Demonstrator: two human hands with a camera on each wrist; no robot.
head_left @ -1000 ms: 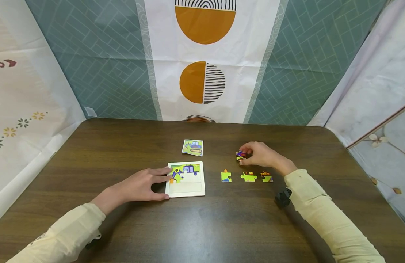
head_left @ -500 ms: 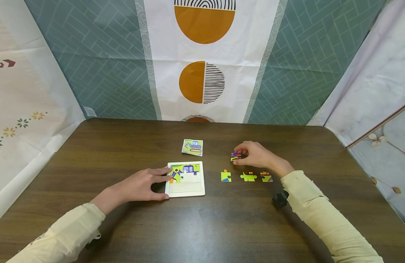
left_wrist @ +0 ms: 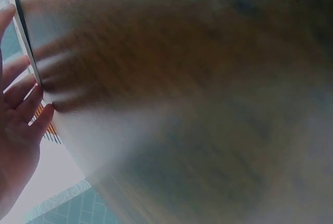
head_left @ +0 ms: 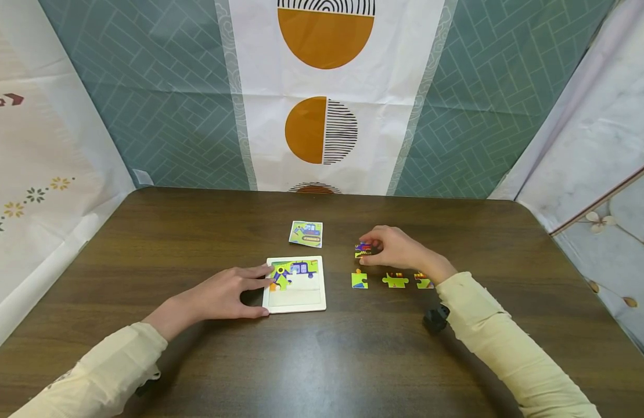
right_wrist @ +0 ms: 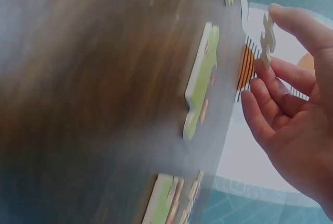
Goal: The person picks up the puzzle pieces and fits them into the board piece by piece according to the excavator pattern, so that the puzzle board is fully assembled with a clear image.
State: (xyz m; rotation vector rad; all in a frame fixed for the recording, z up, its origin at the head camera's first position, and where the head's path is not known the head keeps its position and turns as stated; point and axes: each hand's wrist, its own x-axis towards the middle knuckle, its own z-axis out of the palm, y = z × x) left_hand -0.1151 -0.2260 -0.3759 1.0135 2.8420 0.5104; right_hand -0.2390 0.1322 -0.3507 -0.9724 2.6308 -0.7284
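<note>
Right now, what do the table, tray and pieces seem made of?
Table: wood or wood-look laminate, glossy; brown grain, bright reflection.
Tray: smooth, cream; perhaps painted wood or plastic.
Pieces: wood or thick card, probably; printed faces, pale thick edges.

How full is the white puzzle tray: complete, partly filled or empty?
Partly filled: the tray holds pieces in its upper part; its lower part is bare. The right hand pinches another piece outside it.

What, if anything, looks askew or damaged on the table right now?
Only the picture card beyond the puzzle tray: it lies slightly turned, its edges out of line with the tray's. I see nothing spilled or broken.
</note>
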